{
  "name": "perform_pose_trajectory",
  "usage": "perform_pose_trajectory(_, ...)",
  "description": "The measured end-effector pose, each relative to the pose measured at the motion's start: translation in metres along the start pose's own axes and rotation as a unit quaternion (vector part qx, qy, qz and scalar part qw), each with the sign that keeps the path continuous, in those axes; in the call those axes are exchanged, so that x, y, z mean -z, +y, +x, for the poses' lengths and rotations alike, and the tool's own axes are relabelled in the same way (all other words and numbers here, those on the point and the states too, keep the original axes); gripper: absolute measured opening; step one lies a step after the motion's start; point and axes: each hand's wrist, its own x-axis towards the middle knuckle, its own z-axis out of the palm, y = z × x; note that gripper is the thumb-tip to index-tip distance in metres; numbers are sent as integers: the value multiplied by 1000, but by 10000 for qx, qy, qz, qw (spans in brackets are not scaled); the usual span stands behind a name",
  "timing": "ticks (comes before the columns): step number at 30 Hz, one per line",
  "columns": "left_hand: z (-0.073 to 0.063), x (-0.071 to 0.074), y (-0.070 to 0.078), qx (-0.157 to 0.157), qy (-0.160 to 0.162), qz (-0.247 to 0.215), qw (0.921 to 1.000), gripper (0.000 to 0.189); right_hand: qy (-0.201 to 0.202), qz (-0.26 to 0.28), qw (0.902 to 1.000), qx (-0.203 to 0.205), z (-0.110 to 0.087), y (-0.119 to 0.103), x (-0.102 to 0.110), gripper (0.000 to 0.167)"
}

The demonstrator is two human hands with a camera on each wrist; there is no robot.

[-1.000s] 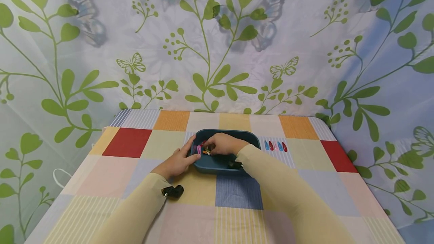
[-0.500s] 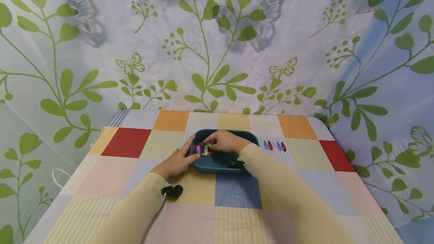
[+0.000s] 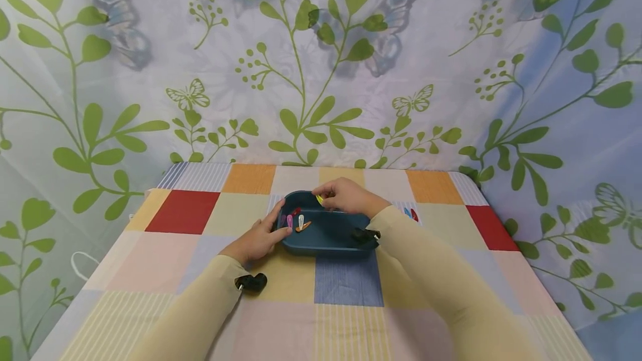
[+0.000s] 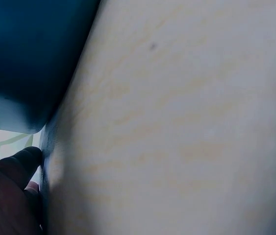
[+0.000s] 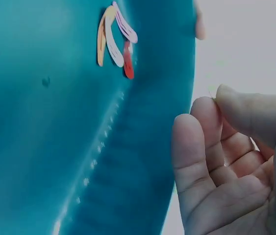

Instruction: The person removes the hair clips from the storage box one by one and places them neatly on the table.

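Note:
My right hand (image 3: 348, 196) pinches a yellow snap hair clip (image 3: 319, 200) between thumb and fingers, over the far rim of a dark blue tray (image 3: 321, 251). In the right wrist view the clip is nearly hidden by the fingertips. My left hand (image 3: 258, 240) rests against the tray's left end, thumb at the near corner and fingers extended along the side. Inside the tray, at the left, lie a white clip (image 3: 301, 220), an orange clip (image 5: 101, 41), a pink clip (image 3: 289, 222) and a red clip (image 5: 128, 61).
To the tray's right, a row of hair clips lies on the patchwork tablecloth (image 3: 346, 283); a blue clip (image 3: 407, 212) and a red clip (image 3: 414, 215) show past my right sleeve, which hides the others. A leaf-print curtain (image 3: 321, 71) hangs behind the table.
My right hand has lifted the yellow clip from the pile in the tray and moved up and right with it. The left hand stays at the tray's end.

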Motion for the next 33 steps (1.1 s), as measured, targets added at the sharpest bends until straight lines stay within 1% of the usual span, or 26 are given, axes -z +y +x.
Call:
perform_pose_trajectory(6, 0, 0, 0, -60, -24, 28, 10000, 82, 330, 180, 9991, -202, -24, 8, 19, 42)
perform_pose_trajectory(12, 0, -1, 1, 49, -30, -9, 10000, 83, 689, 270, 9958, -531, -48, 23, 38, 44)
perform_pose_trajectory(20, -1, -1, 3, 149, -54, -99, 9998, 83, 1123, 143, 9903, -801, -77, 52, 59, 44)
perform_pose_trajectory(28, -1, 0, 2, 159, -66, -96, 9998, 83, 1326, 9, 9848, -1124, -106, 81, 74, 46)
perform_pose_trajectory(33, -1, -1, 2, 243, -66, -97, 9996, 83, 1482, -95, 9806, -1278, -123, 102, 77, 46)
